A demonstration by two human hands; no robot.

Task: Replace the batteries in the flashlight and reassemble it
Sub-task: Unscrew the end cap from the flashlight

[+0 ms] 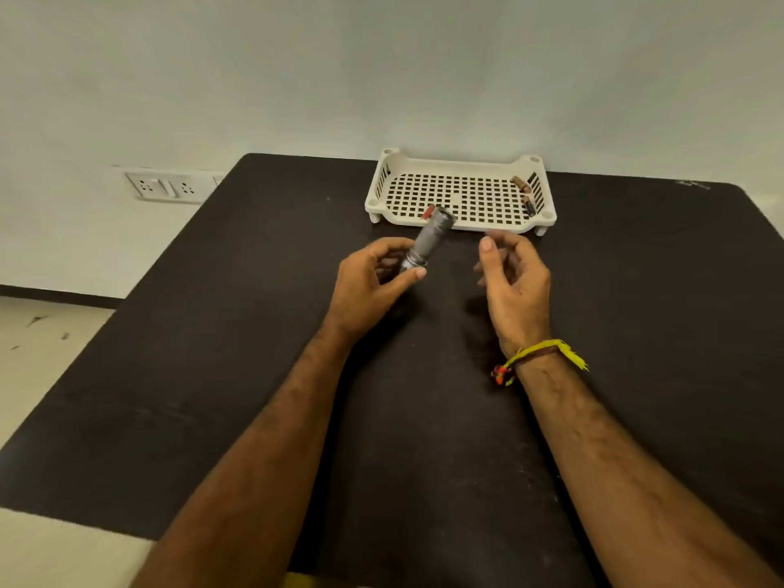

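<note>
My left hand (373, 282) grips the lower end of a grey metal flashlight (426, 239), which points up and away toward the tray. My right hand (513, 278) hovers just right of it with fingers loosely curled and nothing visible in them. A white perforated tray (460, 224) stands behind the hands. Two brown batteries (521, 184) (528, 205) lie at its right side, and a red battery (428, 212) lies near its front left, partly hidden by the flashlight's tip.
A dark mat (212, 375) covers the table. A wall socket panel (167, 186) sits at the left, beyond the table edge. A yellow thread band (539, 352) is on my right wrist.
</note>
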